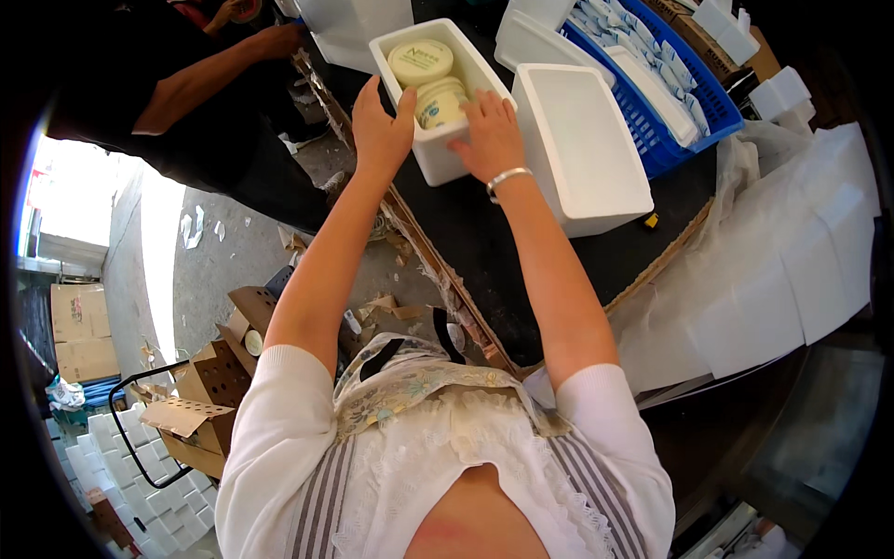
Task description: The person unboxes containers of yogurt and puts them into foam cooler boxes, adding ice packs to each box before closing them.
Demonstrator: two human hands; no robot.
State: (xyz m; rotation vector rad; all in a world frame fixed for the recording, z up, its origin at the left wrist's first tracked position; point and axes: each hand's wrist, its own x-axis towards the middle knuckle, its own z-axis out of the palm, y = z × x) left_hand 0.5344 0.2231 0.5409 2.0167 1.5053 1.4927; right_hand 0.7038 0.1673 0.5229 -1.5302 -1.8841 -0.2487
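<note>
An uncovered white foam box (434,157) stands on the black tabletop before me. Inside are two pale cream plastic tubs with printing: a lidded one (421,61) at the far end and another (440,105) at the near end. My left hand (383,129) straddles the box's left wall, fingers outside and thumb over the inner side beside the near tub. Over the near right corner lies my right hand (492,140), its fingers reaching inside the rim by the near tub and its thumb at the near outer wall. Whether it grips the wall is unclear.
Right of it stands another white foam box (583,140), its top covered. A blue plastic basket (642,136) holds several white packs with blue print. White foam sheets (761,286) lie at the right. A co-worker's arm (209,77) reaches in at upper left. Cartons (202,377) stand below left.
</note>
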